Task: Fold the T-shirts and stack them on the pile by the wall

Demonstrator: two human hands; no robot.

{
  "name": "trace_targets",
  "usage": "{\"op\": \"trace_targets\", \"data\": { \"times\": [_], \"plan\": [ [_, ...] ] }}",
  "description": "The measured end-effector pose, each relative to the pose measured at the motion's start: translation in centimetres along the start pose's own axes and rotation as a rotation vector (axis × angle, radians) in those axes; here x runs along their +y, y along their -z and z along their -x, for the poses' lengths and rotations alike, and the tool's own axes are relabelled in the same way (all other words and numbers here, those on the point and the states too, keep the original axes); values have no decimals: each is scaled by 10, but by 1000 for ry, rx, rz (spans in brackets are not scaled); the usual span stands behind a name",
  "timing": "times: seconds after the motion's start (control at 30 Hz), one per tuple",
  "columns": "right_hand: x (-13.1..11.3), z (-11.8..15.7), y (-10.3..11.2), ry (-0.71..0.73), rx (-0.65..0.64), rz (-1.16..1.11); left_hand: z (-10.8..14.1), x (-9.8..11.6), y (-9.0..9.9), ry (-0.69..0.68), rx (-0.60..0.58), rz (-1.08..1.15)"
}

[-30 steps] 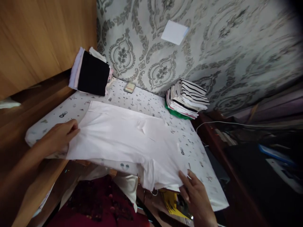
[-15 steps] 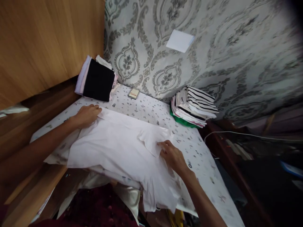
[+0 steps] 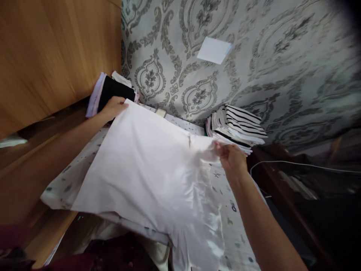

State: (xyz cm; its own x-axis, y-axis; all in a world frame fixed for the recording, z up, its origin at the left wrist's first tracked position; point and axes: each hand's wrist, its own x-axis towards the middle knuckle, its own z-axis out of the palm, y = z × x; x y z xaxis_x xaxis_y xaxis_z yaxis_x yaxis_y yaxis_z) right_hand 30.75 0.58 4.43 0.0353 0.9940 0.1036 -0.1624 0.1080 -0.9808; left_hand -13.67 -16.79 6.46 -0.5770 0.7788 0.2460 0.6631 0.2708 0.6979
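A white shirt (image 3: pixel 146 165) is stretched between my two hands, its far edge raised above the patterned cloth and its near part hanging over the front edge. My left hand (image 3: pixel 114 108) pinches the far left corner, in front of the black folded garment (image 3: pixel 114 88). At the right, my right hand (image 3: pixel 231 156) grips the sleeve end with fingers closed, near the folded pile with a striped garment (image 3: pixel 244 122) on top.
A patterned white cloth (image 3: pixel 76 169) covers the surface. Wooden panelling (image 3: pixel 56 49) rises at the left, and patterned wallpaper (image 3: pixel 158 71) stands behind. A pale cable (image 3: pixel 296 163) runs over dark furniture at the right.
Both hands have risen and moved away from me, the right one also further right. The shirt's far edge has lifted off the cloth and the fabric is pulled flatter.
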Motion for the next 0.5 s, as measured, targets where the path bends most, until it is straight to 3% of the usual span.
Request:
{"op": "trace_targets", "data": {
  "times": [0.07, 0.17, 0.3, 0.4, 0.5],
  "plan": [
    [5, -25, -12, -29, 34, -61, -9, 9, -16, -13, 29, -235],
    [27, -50, -27, -78, 20, 1, -10, 15, -39, -40, -32, -566],
    [65, -65, -40, -134, -38, 130, 0, 14, -60, -28, -148, -682],
    [81, -62, -35, -52, -103, 265, 10, 15, -63, -40, -183, -713],
    [80, -44, -8, 95, -164, 435, 28, 19, -53, -44, -195, -720]
  ]
}}
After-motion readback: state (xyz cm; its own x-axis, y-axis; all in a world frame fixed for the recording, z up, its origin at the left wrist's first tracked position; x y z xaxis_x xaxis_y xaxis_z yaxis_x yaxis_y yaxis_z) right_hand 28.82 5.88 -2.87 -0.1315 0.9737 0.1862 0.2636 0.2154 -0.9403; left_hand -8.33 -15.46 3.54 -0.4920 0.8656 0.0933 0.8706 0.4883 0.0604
